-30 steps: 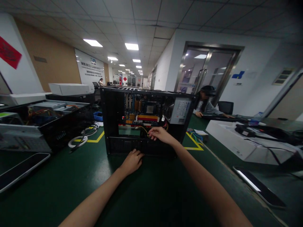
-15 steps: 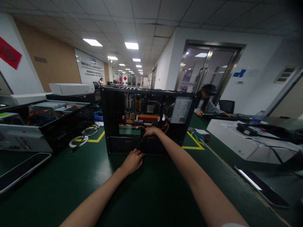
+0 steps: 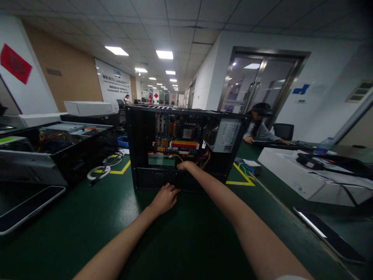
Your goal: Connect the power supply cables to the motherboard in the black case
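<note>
An open black computer case (image 3: 154, 177) stands upright on the green table, its inside facing me. In it are a motherboard (image 3: 188, 134), a power supply (image 3: 227, 135) at the upper right, and thin coloured cables (image 3: 206, 158). My right hand (image 3: 186, 166) reaches into the lower opening, beside a dark part; its fingers are hidden behind the bottom panel, so whether they grip anything does not show. My left hand (image 3: 165, 197) rests at the case's lower front edge, palm down, fingers apart and slightly bent, with nothing held.
To the left lies another opened computer case (image 3: 72, 155), with coiled cables (image 3: 100, 171) beside it. A white box (image 3: 303, 179) stands at the right, near a dark flat device (image 3: 326, 233). Yellow tape (image 3: 244, 181) marks the table. Another person sits at the far right.
My right hand has sunk a little lower into the case, and its fingers have gone behind the bottom panel. My left hand stays in place. The view has shifted slightly.
</note>
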Demonstrator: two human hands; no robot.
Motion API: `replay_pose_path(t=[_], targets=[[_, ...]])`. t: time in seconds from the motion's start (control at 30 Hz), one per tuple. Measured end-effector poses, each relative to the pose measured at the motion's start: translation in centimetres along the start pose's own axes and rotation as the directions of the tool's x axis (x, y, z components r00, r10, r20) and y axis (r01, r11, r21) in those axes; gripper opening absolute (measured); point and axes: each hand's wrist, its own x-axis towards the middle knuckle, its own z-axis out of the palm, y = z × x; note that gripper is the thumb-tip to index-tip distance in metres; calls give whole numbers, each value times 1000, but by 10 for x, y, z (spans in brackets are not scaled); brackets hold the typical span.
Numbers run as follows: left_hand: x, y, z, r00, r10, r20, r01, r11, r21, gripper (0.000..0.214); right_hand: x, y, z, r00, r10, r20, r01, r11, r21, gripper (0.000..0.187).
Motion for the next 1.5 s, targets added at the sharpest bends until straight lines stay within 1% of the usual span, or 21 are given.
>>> replay_pose_path(t=[0.1, 0.3, 0.5, 0.57, 0.63, 0.7, 0.8, 0.9, 0.97, 1.07, 1.1, 1.17, 1.23, 1.33, 1.43, 1.5], targets=[[0, 0, 0, 1000, 0, -1, 0, 1000, -7, 30, 5, 2, 1, 1000, 6, 28, -7, 999, 41, 15], [0, 0, 0, 1000, 2, -15, -2, 1000, -24, 30, 3, 2, 3, 998, -52, -27, 55, 990, 129, 9], [0, 1, -3, 1000, 6, -10, -6, 1000, -27, 31, -4, 2, -1, 986, -115, -124, 123, 991, 56, 16], [1, 1, -3, 1000, 5, -4, -5, 1000, -21, 31, -4, 2, -2, 981, -136, -138, 146, 987, 62, 17], [1, 1, -3, 1000, 6, -3, -6, 1000, -16, 31, -4, 3, -3, 983, -117, -144, 129, 989, 75, 17], [1, 1, -2, 1000, 9, -10, -10, 1000, -16, 31, -5, 3, -4, 985, -71, -156, 81, 995, 65, 13], [1, 1, -1, 1000, 11, -15, -12, 1000, -24, 31, -8, 1, -4, 981, -22, -194, 36, 997, 66, 9], [0, 1, -2, 1000, 4, -5, -4, 1000, -28, 31, -13, 1, -4, 971, 4, -240, 37, 986, 163, 8], [0, 1, -3, 1000, 0, -1, 0, 1000, -26, 30, -17, 3, -4, 970, 48, -239, 23, 958, 287, 7], [0, 1, -4, 1000, 4, -1, -4, 1000, -25, 30, -27, 10, -5, 978, 114, -174, -13, 870, 493, 4], [0, 2, -4, 1000, 4, -1, -4, 1000, -25, 30, -31, 14, -6, 982, 114, -149, -12, 832, 554, 4], [1, 2, -4, 1000, 1, -1, -1, 1000, -25, 30, -40, 21, -7, 990, 75, -120, 26, 740, 673, 5], [1, 2, -4, 1000, -3, -1, 3, 1000, -22, 30, -49, 27, -6, 992, 27, -127, 84, 613, 785, 6], [1, 2, -4, 1000, -5, -3, 5, 1000, -18, 29, -56, 32, -2, 986, 10, -164, 147, 397, 906, 6], [1, 2, -4, 1000, -1, -5, 1, 1000, -18, 30, -57, 32, 3, 984, 18, -180, 172, 209, 963, 11], [1, 1, -3, 1000, 2, -4, -2, 1000, -15, 30, -55, 30, 4, 984, 51, -168, 162, 114, 980, 14]])
